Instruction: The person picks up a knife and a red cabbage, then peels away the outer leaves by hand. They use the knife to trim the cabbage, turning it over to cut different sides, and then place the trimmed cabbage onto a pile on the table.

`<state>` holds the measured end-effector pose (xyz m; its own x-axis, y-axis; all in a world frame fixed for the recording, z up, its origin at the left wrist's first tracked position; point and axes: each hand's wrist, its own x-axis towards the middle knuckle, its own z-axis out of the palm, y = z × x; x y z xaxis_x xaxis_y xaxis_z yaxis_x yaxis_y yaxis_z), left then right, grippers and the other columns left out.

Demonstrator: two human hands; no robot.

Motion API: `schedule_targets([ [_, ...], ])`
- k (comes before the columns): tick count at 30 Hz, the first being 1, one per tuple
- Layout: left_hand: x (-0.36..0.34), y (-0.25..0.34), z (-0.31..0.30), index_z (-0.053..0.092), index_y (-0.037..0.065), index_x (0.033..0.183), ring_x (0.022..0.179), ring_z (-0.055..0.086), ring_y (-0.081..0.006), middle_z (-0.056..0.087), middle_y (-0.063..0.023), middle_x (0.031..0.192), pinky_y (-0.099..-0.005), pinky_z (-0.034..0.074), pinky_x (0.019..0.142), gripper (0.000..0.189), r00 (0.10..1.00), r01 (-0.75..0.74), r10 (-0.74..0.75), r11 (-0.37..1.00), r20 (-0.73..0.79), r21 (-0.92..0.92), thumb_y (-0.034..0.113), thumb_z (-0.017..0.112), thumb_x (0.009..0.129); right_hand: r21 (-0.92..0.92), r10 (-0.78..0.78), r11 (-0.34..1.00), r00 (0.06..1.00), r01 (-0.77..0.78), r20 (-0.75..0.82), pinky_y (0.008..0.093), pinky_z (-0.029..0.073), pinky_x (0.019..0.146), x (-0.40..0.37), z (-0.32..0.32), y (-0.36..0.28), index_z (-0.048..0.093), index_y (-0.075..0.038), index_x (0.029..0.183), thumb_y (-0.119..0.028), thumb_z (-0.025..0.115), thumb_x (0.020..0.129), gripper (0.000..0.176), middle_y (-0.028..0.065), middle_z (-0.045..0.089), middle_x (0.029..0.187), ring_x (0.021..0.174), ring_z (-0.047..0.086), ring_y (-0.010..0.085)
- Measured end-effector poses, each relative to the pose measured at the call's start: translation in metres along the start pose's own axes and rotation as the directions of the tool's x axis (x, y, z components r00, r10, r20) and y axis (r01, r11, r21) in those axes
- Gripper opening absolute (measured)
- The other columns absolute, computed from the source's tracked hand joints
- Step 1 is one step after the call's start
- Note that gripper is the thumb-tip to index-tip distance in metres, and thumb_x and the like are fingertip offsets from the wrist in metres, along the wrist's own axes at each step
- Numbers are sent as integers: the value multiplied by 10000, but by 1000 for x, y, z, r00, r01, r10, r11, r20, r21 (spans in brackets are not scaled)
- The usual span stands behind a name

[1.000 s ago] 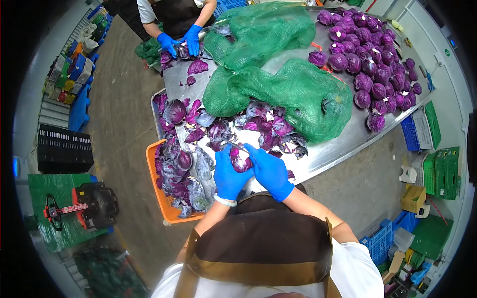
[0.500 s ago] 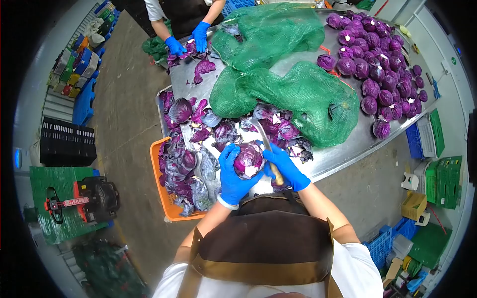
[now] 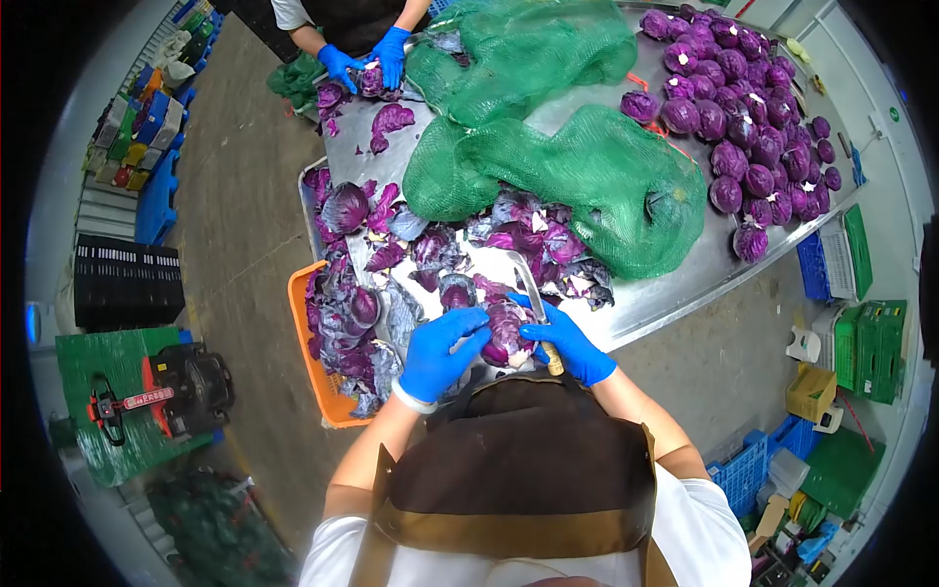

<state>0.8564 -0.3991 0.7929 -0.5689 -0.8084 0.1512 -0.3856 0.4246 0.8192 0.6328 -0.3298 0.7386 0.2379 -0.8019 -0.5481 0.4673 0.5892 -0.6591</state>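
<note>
In front of my apron is a red cabbage (image 3: 509, 336), its pale stem end towards me. My left hand (image 3: 438, 354), in a blue glove, is at its left side, fingers apart and fingertips right at the leaves. On the other side, my right hand (image 3: 575, 344), also gloved in blue, is closed around a knife (image 3: 529, 284). The knife's wooden handle shows below the fingers, and its curved blade points away from me beyond the cabbage. Loose outer cabbage leaves (image 3: 437, 252) are strewn over the metal table just past my hands.
An orange crate (image 3: 311, 362) full of leaves stands at the table's left edge. Green mesh netting (image 3: 558, 176) covers the middle, with many whole red cabbages (image 3: 758, 147) piled at the right. Across the table, a co-worker's blue-gloved hands (image 3: 389, 57) are on another cabbage.
My left hand has moved left and loosened from the cabbage, which now sits slightly lower and to the right. My right hand keeps the knife. The co-worker's hands have come together around a cabbage.
</note>
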Motion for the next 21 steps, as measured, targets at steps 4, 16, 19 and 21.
schedule_targets([
  [4, -4, 0, 3, 711, 25, 1060, 899, 712, -272, 718, -151, 1026, -338, 557, 785, 243, 999, -47, 49, 996, -21, 74, 71, 735, 822, -227, -180, 961, 980, 158, -80, 199, 407, 540, 4, 6, 1, 450, -108, 1451, -138, 793, 808, 730, -16, 593, 955, 627, 505, 34],
  [16, 3, -80, 22, 502, 34, 1376, 982, 641, -183, 613, -107, 1268, -315, 522, 829, 483, 805, 492, -589, 726, -67, -481, 214, 631, 947, -175, -147, 971, 985, 162, 95, 263, 508, 873, -12, 15, -11, 458, -49, 1431, -38, 751, 784, 711, 66, 498, 1443, 1114, 557, 109],
  [19, -1, -14, 11, 386, 70, 1467, 1218, 548, -215, 530, -84, 1373, -353, 470, 1018, 627, 716, 558, -452, -87, 532, -825, 208, 660, 920, -258, -327, 911, 945, 321, 21, 266, 505, 788, -5, 18, -4, 483, -63, 1407, -106, 781, 797, 680, 53, 557, 1328, 988, 576, 90],
  [21, -12, -7, 31, 376, 70, 1463, 1225, 542, -223, 526, -104, 1369, -365, 474, 1022, 747, 855, 488, -433, 488, 285, -723, 90, 749, 817, -350, -358, 874, 934, 337, 5, 233, 478, 644, 2, 17, -2, 497, -99, 1409, -161, 802, 798, 686, 3, 647, 1143, 806, 566, 34],
])
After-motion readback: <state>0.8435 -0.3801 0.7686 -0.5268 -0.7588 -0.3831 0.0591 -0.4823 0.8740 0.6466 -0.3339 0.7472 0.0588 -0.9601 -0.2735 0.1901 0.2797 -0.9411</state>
